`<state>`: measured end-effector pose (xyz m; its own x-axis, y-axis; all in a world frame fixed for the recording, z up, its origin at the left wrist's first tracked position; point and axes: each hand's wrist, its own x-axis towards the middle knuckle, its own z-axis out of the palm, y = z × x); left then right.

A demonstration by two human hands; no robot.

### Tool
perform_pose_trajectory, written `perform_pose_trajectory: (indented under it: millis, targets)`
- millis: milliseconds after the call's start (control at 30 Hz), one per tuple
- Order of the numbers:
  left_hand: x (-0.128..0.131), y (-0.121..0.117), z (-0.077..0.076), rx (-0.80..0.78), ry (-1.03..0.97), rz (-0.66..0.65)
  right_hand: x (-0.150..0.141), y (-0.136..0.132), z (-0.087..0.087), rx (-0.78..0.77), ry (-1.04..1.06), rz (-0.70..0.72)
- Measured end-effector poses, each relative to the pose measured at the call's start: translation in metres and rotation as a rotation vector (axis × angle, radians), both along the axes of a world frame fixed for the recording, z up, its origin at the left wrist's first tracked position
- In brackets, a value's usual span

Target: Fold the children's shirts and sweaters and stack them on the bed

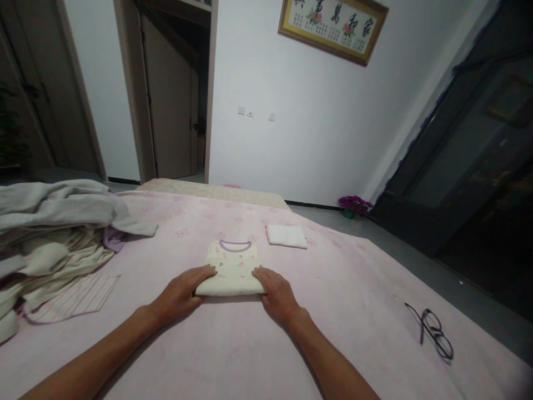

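A cream shirt (233,272) with small prints and a purple neckband lies folded on the pink flowered cloth (233,355). Its neckline points away from me. My left hand (183,289) grips the shirt's left side, thumb underneath or against the near edge and fingers on top. On the opposite side my right hand (277,291) holds the right edge in the same way. Just beyond and to the right, a folded white cloth (287,236) with a pinkish edge lies flat.
A heap of grey and cream clothes (62,222) covers the left side, with a striped piece (79,300) at its near edge. Black-framed glasses (435,333) rest at the right. Purple flowers (355,205) stand on the floor by the wall, beyond the table's far edge.
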<state>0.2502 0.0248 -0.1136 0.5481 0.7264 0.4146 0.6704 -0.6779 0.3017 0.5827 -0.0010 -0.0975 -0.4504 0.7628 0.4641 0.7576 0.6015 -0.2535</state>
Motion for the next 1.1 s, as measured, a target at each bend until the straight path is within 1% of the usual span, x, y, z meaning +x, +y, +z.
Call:
perform_pose_trajectory:
  millis: [33,100,167,233,300,367,433,533,600,633,700,767,833,867,933,1000,1100]
  targets:
    - [-0.002,0.002,0.001,-0.007,-0.017,-0.004,0.002,0.001,0.000,0.015,0.034,0.002]
    - [-0.008,0.001,0.005,-0.011,-0.055,-0.035,0.006,-0.001,0.004,0.054,0.105,0.051]
    - [-0.013,-0.007,0.010,-0.003,-0.110,-0.083,0.009,-0.008,0.010,0.086,0.163,0.127]
    - [-0.017,-0.020,0.015,-0.008,-0.190,-0.093,0.012,-0.017,0.015,0.095,0.208,0.168]
    - [-0.017,-0.032,0.016,-0.068,-0.248,-0.071,0.014,-0.023,0.015,0.073,0.212,0.205]
    - [-0.017,-0.039,0.016,-0.138,-0.255,-0.085,0.014,-0.024,0.012,0.036,0.185,0.252]
    - [-0.016,-0.039,0.015,-0.157,-0.225,-0.132,0.014,-0.021,0.007,-0.002,0.167,0.303]
    - [-0.015,-0.032,0.016,-0.138,-0.186,-0.151,0.010,-0.015,0.006,-0.067,0.220,0.291]
    - [-0.013,-0.029,0.019,-0.193,-0.216,-0.086,0.004,-0.011,0.009,-0.125,0.314,0.244]
    - [-0.011,-0.028,0.022,-0.236,-0.254,-0.021,-0.001,-0.010,0.011,-0.166,0.387,0.205]
    - [-0.003,-0.028,0.027,-0.304,-0.346,0.156,-0.015,-0.005,0.015,-0.264,0.560,0.098]
    - [0.007,-0.028,0.031,-0.315,-0.400,0.333,-0.030,0.001,0.017,-0.340,0.704,-0.032]
    - [0.017,-0.026,0.032,-0.303,-0.411,0.449,-0.043,0.009,0.015,-0.360,0.759,-0.155]
    - [0.021,-0.024,0.032,-0.304,-0.404,0.484,-0.048,0.012,0.013,-0.357,0.749,-0.209]
    - [0.025,-0.021,0.032,-0.315,-0.354,0.539,-0.054,0.017,0.009,-0.349,0.663,-0.312]
    - [0.025,-0.019,0.032,-0.325,-0.255,0.577,-0.055,0.018,0.007,-0.350,0.513,-0.401]
    - [0.021,-0.017,0.035,-0.332,-0.065,0.633,-0.051,0.017,0.010,-0.356,0.298,-0.489]
